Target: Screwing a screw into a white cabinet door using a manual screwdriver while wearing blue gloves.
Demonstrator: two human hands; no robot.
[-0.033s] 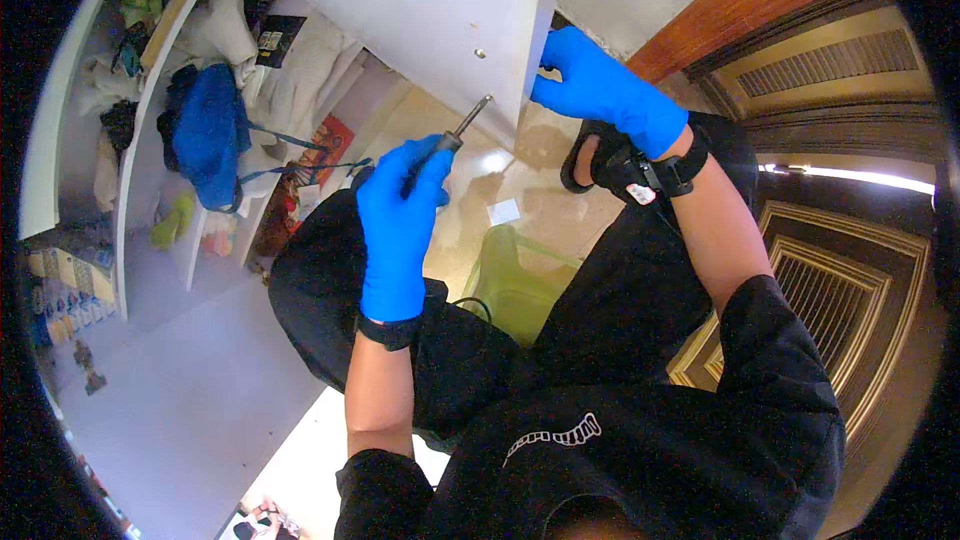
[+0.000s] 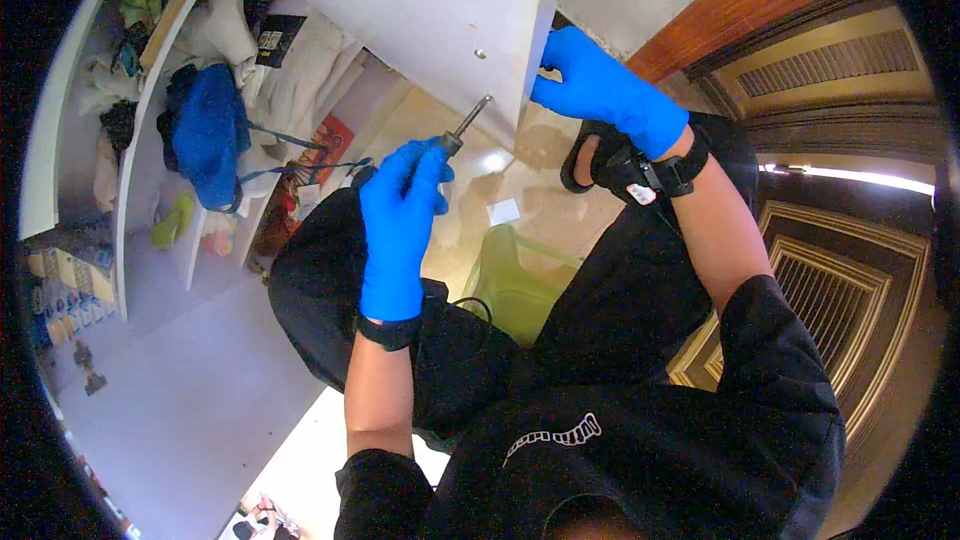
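Observation:
A screwdriver (image 2: 468, 120) with a dark handle and thin metal shank is in my left hand (image 2: 395, 215), which wears a blue glove. My fingers are closed round the handle. The shank points up and right, its tip at the lower part of a white panel (image 2: 420, 10), by a small hole. My right hand (image 2: 610, 90), also gloved in blue, is at the panel's right edge. Its thumb and fingers are bent toward each other with a small gap between; the fingertips are partly hidden, and I cannot see what they hold.
To the left, an open white cabinet (image 2: 150, 160) holds clothes and a blue cloth bag (image 2: 210, 135). A green plastic stool (image 2: 510, 280) is between my legs, near a white paper square (image 2: 504, 211) on the tiled floor. A dark panelled door (image 2: 830, 290) stands on the right.
My left fingers have shifted slightly round the screwdriver handle. The screwdriver tip and my right hand have stayed in place.

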